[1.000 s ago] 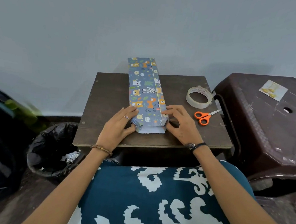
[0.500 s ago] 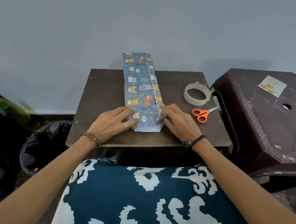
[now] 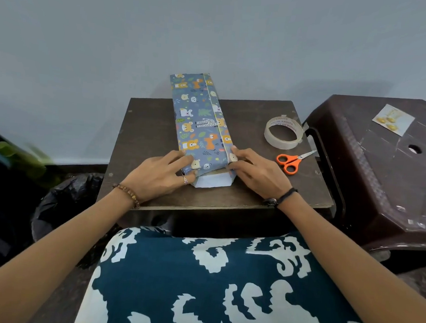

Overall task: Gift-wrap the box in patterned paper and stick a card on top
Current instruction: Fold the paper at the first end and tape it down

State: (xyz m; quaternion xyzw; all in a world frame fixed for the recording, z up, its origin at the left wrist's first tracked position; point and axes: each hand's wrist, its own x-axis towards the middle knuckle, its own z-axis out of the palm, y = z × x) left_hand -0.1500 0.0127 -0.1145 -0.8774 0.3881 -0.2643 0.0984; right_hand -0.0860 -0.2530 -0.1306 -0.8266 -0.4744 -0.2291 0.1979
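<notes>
Right now my left hand and right hand press flat-fingered on the near-end side folds of the long box in blue animal-print paper on the small dark wooden table. Nothing gripped. Risk: folds spring open (untaped), white bottom flap creases crooked.

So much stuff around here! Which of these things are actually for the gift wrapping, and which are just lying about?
For the wrapping:
- box in patterned paper, pressed at its near end by the left hand and right hand
- tape roll
- orange scissors
- card on the brown plastic stool

Just lying about:
- black bin bag
- dark bag at far left
</notes>
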